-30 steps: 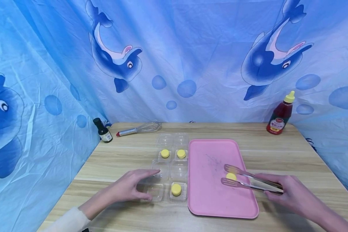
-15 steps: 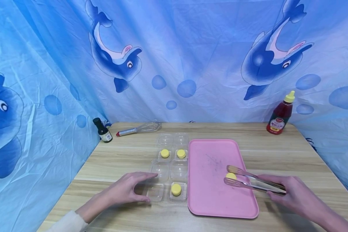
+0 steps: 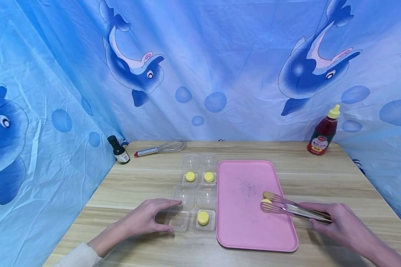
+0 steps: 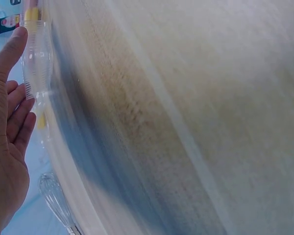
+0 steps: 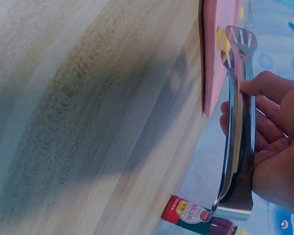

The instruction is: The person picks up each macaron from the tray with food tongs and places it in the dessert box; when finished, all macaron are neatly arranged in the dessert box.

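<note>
My right hand [image 3: 339,224] grips metal tongs [image 5: 242,147] with slotted ends, thumb on one arm and fingers behind the other. Over the pink tray [image 3: 247,237], the tong ends lie on either side of a small round yellow macaron-like piece [image 3: 266,201], partly hidden by the nearer end. My left hand [image 3: 147,218] has thumb and index finger spread at the left side of a clear plastic box [image 3: 179,221], whose lid lies folded back. In the left wrist view the thumb tip overlaps the clear plastic [image 4: 38,61]. Beside that box, another clear box holds a yellow piece [image 3: 203,218].
Behind, two more lidded clear boxes each hold a yellow piece [image 3: 190,176]. A whisk [image 3: 162,147] and a small dark bottle [image 3: 118,150] are at the back left of the wooden table [image 3: 127,185]. A red sauce bottle [image 3: 323,133] stands at the back right.
The tongs have shifted slightly right and their ends have come closer together around the yellow piece. My left hand has drawn back a little to the left, then stayed.
</note>
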The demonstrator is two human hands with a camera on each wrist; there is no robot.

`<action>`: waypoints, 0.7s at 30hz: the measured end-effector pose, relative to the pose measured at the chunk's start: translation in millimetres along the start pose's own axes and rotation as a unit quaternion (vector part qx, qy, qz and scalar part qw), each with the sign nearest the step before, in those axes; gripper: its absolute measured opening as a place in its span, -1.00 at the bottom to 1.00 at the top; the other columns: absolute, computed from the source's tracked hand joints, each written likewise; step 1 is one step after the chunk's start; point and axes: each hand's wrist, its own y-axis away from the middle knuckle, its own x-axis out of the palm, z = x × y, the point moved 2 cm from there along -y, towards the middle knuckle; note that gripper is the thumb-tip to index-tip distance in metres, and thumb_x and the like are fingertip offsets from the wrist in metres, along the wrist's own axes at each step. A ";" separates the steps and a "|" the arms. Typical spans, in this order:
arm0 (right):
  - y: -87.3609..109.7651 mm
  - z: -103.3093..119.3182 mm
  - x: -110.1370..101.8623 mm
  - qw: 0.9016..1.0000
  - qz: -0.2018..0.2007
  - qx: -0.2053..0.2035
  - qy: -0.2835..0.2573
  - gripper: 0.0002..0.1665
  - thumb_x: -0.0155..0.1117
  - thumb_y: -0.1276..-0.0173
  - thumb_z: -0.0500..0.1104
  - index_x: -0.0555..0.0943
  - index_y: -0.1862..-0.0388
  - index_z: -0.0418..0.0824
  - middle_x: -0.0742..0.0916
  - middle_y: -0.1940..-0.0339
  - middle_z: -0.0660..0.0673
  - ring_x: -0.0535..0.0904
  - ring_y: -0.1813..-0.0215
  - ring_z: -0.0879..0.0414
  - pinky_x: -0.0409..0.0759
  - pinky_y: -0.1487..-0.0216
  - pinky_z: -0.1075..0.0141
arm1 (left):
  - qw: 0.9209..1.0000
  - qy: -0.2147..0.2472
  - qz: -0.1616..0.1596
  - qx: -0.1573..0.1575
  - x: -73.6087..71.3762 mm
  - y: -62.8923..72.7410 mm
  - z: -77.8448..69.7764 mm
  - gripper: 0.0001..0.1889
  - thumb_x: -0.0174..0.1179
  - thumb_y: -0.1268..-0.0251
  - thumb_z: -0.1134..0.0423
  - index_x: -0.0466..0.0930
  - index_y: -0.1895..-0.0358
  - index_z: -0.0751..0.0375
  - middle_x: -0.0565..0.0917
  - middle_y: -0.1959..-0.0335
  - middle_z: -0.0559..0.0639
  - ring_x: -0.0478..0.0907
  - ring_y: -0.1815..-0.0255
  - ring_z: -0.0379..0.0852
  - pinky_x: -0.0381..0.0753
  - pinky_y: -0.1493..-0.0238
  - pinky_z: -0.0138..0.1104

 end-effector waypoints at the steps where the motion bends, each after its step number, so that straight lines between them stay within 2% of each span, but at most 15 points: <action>1: -0.2 0.1 0.1 1.000 0.006 0.007 -0.002 -0.41 0.69 -0.06 -0.37 0.82 -0.13 -0.10 0.86 0.05 -0.04 0.50 0.30 0.39 0.43 0.40 0.45 | 1.000 0.000 0.000 0.000 0.1 0.1 0.0 -0.15 0.60 -0.12 -0.15 0.56 -0.47 0.07 0.63 -0.38 -0.18 0.61 -0.34 -0.11 0.66 -0.33 -0.06; 6: -1.7 1.6 -0.7 0.997 0.036 0.050 -0.040 -0.44 0.64 -0.15 -0.38 0.79 -0.18 -0.17 0.85 0.01 -0.12 0.48 0.34 0.37 0.42 0.55 0.42 | 1.000 0.000 -0.003 0.003 0.7 0.7 0.7 -0.17 0.60 -0.12 -0.15 0.57 -0.47 0.06 0.64 -0.37 -0.19 0.62 -0.33 -0.12 0.66 -0.32 -0.08; 9: -3.4 4.4 -2.5 0.997 0.024 0.057 -0.046 -0.46 0.62 -0.15 -0.41 0.80 -0.16 -0.19 0.85 0.06 -0.09 0.47 0.38 0.36 0.44 0.57 0.41 | 1.000 0.001 -0.002 0.000 0.9 0.7 1.2 -0.18 0.59 -0.13 -0.17 0.57 -0.46 0.03 0.64 -0.37 -0.21 0.62 -0.33 -0.13 0.67 -0.32 -0.08; 14: -9.3 8.5 -7.1 0.999 0.000 0.040 -0.026 -0.47 0.62 -0.15 -0.41 0.81 -0.13 -0.15 0.83 0.17 0.02 0.43 0.42 0.38 0.42 0.52 0.43 | 1.000 0.000 0.001 -0.001 0.9 0.0 2.0 -0.18 0.58 -0.13 -0.19 0.58 -0.46 0.02 0.63 -0.38 -0.24 0.61 -0.34 -0.15 0.67 -0.32 -0.08; 21: -12.4 10.1 -5.4 1.000 0.017 0.006 -0.005 -0.42 0.67 -0.11 -0.36 0.82 -0.15 -0.05 0.86 0.04 -0.03 0.48 0.32 0.38 0.46 0.42 0.43 | 1.000 -0.001 0.002 0.005 0.8 -0.2 1.4 -0.19 0.58 -0.14 -0.18 0.59 -0.45 0.04 0.64 -0.37 -0.24 0.62 -0.33 -0.15 0.67 -0.32 -0.09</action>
